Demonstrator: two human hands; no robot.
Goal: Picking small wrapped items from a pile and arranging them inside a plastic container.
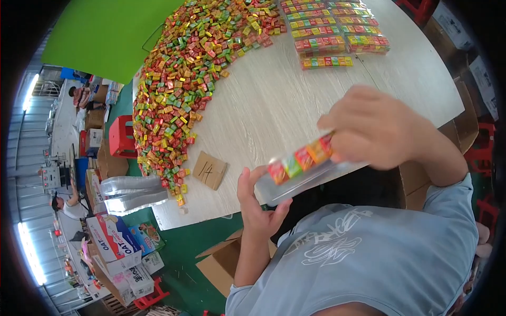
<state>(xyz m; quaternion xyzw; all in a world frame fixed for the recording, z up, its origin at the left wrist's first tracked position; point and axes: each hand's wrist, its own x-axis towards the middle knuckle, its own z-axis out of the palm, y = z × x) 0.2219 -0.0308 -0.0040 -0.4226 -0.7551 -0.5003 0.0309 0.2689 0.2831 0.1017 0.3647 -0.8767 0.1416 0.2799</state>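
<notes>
My left hand (262,210) grips the left end of a clear plastic sleeve (308,183), its thumb and fingers on either side, just past the table's near edge. A short row of small wrapped candies (298,160) in red, green and orange lies along the sleeve; whether it is inside or on top cannot be told. My right hand (369,129), smeared by motion, is closed over the right end of that row, and its fingertips are partly hidden. A big heap of loose wrapped candies (182,87) covers the table's left and far side.
Packed candy rows (319,45) are stacked at the far right of the pale table (263,105). A numbered cardboard piece (210,170) and flat clear sleeves (134,193) lie near the left edge. Cardboard boxes (224,260) stand below; a red stool (122,137) and another person (74,205) are left.
</notes>
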